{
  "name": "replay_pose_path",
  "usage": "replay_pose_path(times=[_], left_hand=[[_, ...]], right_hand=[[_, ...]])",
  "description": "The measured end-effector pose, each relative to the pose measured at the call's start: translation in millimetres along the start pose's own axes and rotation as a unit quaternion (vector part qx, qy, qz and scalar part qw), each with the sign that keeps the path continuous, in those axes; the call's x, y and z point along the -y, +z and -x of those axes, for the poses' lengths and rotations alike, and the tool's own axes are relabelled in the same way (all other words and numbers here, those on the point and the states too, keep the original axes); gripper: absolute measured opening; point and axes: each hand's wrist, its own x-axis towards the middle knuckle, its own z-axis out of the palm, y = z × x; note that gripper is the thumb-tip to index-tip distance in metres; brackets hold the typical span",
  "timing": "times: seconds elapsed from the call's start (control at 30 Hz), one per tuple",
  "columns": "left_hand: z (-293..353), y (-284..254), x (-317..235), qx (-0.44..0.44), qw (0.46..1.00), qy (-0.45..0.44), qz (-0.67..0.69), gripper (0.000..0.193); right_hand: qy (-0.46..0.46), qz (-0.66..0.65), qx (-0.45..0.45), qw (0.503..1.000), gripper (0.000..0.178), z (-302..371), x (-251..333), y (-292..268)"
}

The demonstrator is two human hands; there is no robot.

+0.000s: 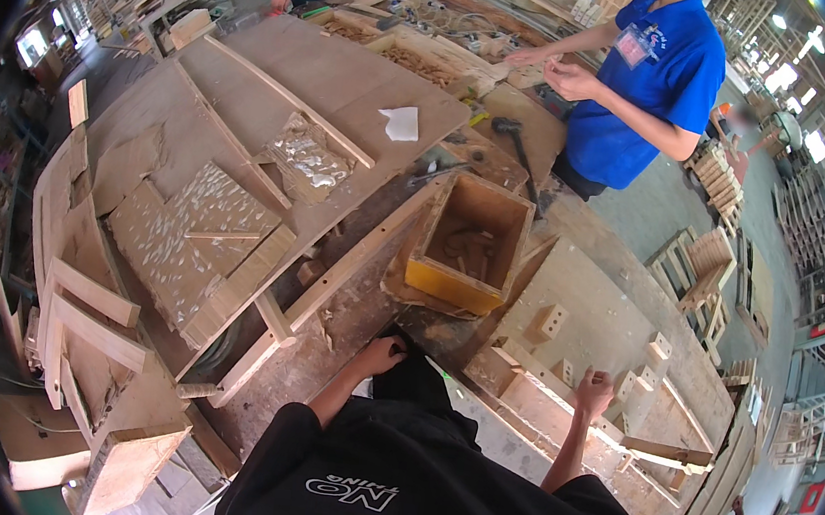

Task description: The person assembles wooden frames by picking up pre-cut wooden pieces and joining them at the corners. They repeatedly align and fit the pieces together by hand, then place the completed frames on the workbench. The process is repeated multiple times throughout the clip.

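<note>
Head view, left to right: left hand (pixel 380 355) rests on the worn wooden surface (pixel 351 80) near a black object, fingers curled under, grip not discernible. Ahead sits an open yellow-edged wooden box (pixel 467 241). Right hand (pixel 595 390) presses on the wooden frame (pixel 558 404), fingers bent over its rail, probably steadying it beside small drilled blocks (pixel 548 322).

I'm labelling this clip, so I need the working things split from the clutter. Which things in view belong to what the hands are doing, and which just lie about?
In hand:
- right hand, on a small wooden block
- left hand, resting on the workbench
- other notched blocks nearby

Lying about:
- open wooden box
- hammer
- white paper scrap
- loose wooden slats
</note>
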Motion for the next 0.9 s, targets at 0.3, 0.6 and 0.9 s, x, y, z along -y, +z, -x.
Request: replay_pose_path(times=[0.3,0.6,0.9], left_hand=[[-3.0,2.9,1.0,-0.013,1.000,-0.002,0.010,0.025],[-4.2,3.8,3.6,-0.007,1.000,0.020,0.010,0.027],[-3.3,-1.5,-2.9,0.000,1.000,0.011,0.010,0.026]], right_hand=[[0.012,-0.011,-0.004,1.000,0.026,0.3,4.4,-2.3],[0.000,-0.007,-0.015,1.000,0.026,-0.9,0.4,0.2],[0.007,-0.009,0.000,1.000,0.026,-2.0,2.3,-1.6]])
